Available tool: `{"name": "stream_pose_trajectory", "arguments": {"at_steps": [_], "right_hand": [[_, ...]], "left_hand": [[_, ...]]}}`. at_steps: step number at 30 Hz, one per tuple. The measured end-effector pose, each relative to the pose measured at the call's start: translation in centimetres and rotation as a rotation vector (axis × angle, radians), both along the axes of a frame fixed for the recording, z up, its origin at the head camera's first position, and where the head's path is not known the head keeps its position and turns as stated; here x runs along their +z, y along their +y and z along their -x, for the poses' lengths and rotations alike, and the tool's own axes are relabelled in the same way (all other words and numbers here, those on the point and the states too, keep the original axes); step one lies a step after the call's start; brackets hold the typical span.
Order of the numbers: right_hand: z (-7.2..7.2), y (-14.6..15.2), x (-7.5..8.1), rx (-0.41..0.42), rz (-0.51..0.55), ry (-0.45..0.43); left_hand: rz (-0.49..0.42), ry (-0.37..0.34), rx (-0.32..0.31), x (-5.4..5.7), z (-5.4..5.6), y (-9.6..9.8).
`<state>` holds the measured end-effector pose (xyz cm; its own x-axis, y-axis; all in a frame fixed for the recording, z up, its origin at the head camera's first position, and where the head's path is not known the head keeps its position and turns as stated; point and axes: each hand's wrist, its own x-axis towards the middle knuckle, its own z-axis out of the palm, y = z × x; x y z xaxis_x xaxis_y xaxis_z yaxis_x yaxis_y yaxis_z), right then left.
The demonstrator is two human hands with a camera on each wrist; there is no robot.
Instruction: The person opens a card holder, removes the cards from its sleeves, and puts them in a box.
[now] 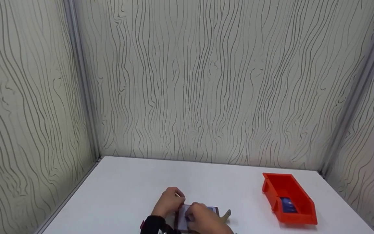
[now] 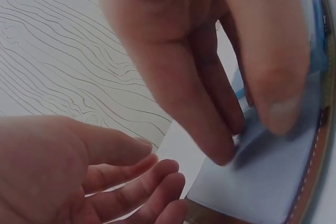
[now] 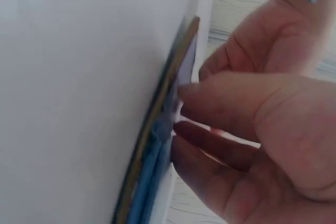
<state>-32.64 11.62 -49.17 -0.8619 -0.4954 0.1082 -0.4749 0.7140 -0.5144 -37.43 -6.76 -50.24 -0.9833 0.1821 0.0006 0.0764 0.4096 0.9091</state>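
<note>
A card holder with a brown stitched edge (image 2: 310,182) and clear plastic sleeves (image 2: 252,192) lies unfolded on the white table, low in the head view. My right hand (image 1: 205,219) is over it, pinching a plastic sleeve between thumb and fingertips. In the right wrist view the holder's edge (image 3: 137,153) is seen side-on, with bluish sleeves (image 3: 149,174) bunched along it. Beside the holder's left edge is my left hand (image 1: 171,201); its fingers (image 2: 157,182) are loosely bent with nothing between them. A tan strap (image 1: 226,215) sticks out at the holder's right.
On the right of the table (image 1: 135,182) stands a red plastic bin (image 1: 299,218) with a blue card (image 1: 287,204) in it. Wood-patterned panels (image 1: 190,81) enclose the table at the back and both sides.
</note>
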Motion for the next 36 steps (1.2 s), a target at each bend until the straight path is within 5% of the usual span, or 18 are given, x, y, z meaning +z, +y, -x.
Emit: {"name": "stream_pose_trajectory", "arguments": {"at_steps": [4,10,24,36], "right_hand": [[0.5,2.1,1.7,0.034,0.071,0.026],[1.2,5.9,3.3,0.013,0.026,0.005],[1.3,7.1,2.3,-0.018,-0.141,-0.091],[1.4,6.6,1.6,-0.079,-0.113,-0.181]], "left_hand": [[-0.002,0.015,-0.006,0.7,-0.5,0.3],[-0.023,-0.004,-0.019,1.4,-1.3,1.6],[-0.022,-0.115,-0.087,1.0,-2.2,3.6],[-0.003,-0.109,-0.017,0.5,-3.2,4.6]]}}
